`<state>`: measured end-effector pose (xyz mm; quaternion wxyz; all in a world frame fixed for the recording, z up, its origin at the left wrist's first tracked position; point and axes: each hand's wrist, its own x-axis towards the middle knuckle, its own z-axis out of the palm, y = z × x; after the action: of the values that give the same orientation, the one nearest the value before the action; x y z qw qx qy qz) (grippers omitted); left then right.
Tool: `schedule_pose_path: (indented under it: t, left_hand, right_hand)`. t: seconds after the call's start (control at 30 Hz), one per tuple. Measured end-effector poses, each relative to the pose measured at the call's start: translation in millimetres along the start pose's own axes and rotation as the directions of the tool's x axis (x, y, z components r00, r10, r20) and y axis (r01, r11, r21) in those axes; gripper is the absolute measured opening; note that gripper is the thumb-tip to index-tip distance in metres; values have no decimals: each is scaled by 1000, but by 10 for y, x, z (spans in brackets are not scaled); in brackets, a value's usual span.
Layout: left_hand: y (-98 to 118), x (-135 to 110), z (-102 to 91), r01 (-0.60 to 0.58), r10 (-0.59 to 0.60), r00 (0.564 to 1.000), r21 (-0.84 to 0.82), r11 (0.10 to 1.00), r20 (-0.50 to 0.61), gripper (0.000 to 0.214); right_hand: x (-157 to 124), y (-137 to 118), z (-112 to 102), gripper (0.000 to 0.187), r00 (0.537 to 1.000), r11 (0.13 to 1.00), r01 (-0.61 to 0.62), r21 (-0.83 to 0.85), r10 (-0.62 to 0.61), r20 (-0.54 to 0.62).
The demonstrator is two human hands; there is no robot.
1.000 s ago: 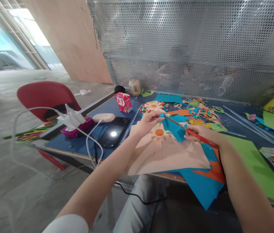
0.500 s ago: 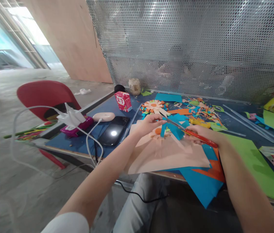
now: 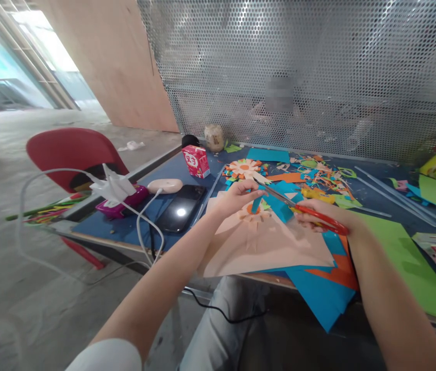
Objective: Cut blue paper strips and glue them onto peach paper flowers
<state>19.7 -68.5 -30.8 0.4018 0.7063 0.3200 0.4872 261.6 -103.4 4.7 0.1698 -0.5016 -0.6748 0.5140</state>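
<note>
- Pinches blue strip (image 3: 256, 204) in left hand (image 3: 239, 198), grip closed on upper end; hangs down over orange-centred flower (image 3: 249, 216) at 6 o'clock. Probably held at tip to leave lower length loose.
- Holds red-handled scissors (image 3: 320, 216) in right hand (image 3: 313, 215), grip clamped round handles, about 4 o'clock from left fingertips. Points blades up-left, towards 10 o'clock, with tips right by left fingertips; likely brought close for control over small paper.
- Can't tell if paper lies between blades, or how fingers sit in handle loops.
- Works above peach sheet (image 3: 272, 255), spread at near edge of bench (image 3: 154, 221), presumably for easy reach.
- See second paper flower (image 3: 245, 167) at 11 o'clock, set beyond left hand, perhaps out of the way.
- Note scraps (image 3: 320, 175) heaped at 2 o'clock, probably pushed back for working room.
- Find green sheet (image 3: 407, 263) at 4 o'clock; blue sheets (image 3: 322, 296) poking past bench edge at 5.
- Log phone (image 3: 183, 208) between 8 and 9, red box (image 3: 197, 161) at 10, both well apart from blades.
</note>
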Motion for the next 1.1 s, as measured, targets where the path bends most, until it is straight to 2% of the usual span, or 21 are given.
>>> schedule_pose_path:
  t: [0.1,0.23,0.33,0.43,0.53,0.6,0.67,0.7,0.77,0.8,0.83,0.9,0.93,1.0,1.03,1.1]
  left_hand:
    - [-11,3,-1,11,-11,1000,-5,1000,5,34]
    - [-10,9,-17,-1,1,1000,-13,1000,-15,35]
    - [-9,12,-33,-45,46,998,11,999,-43,33]
    - [-7,-1,-20,-95,97,995,47,994,-39,31]
    - [2,-22,26,-151,146,988,150,977,46,30]
    - [6,-21,47,-179,171,984,175,968,57,30]
    - [5,0,42,-187,202,977,170,968,-73,29]
    - [4,15,30,-180,208,962,164,970,-175,27]
    - [-1,46,-4,-154,195,909,140,978,-368,24]
    - [-4,58,-20,-141,181,879,122,982,-441,22]
    - [-11,68,-32,-128,163,859,106,986,-485,22]
    - [-37,78,-41,-108,124,854,60,992,-505,22]
    - [-59,79,-39,-97,98,868,27,995,-486,23]
    - [-111,80,-22,-69,40,906,-54,996,-422,23]
    - [-137,79,-11,-57,16,920,-94,994,-391,23]
    - [-169,75,13,-38,-27,936,-178,983,-350,26]
  right_hand:
    - [-5,-43,0,29,980,983,-171,67,163,113]
    - [-13,-117,22,27,986,989,-139,50,134,94]
    - [-15,-122,44,32,986,990,-129,51,122,115]
    - [-46,-83,44,41,987,997,-1,71,-11,159]
    - [-140,-73,12,53,966,971,150,189,-184,180]
    - [-210,-107,-20,56,967,949,214,233,-239,84]
    - [-238,-155,-49,51,951,938,299,175,-277,-137]
    - [-223,-172,-60,47,924,943,315,107,-279,-262]
    - [-135,-173,-71,40,846,971,221,-94,-238,-477]
    - [-70,-155,-70,38,815,971,88,-222,-198,-545]
    - [1,-126,-66,39,769,929,-62,-364,-188,-611]
    - [133,-51,-43,36,744,880,-165,-445,-186,-642]
    - [182,-14,-25,33,763,814,-254,-523,-163,-625]
    - [239,40,16,26,812,718,-319,-619,-130,-569]
    - [249,55,36,24,836,692,-315,-650,-123,-535]
    - [250,65,64,26,859,698,-258,-668,-150,-489]
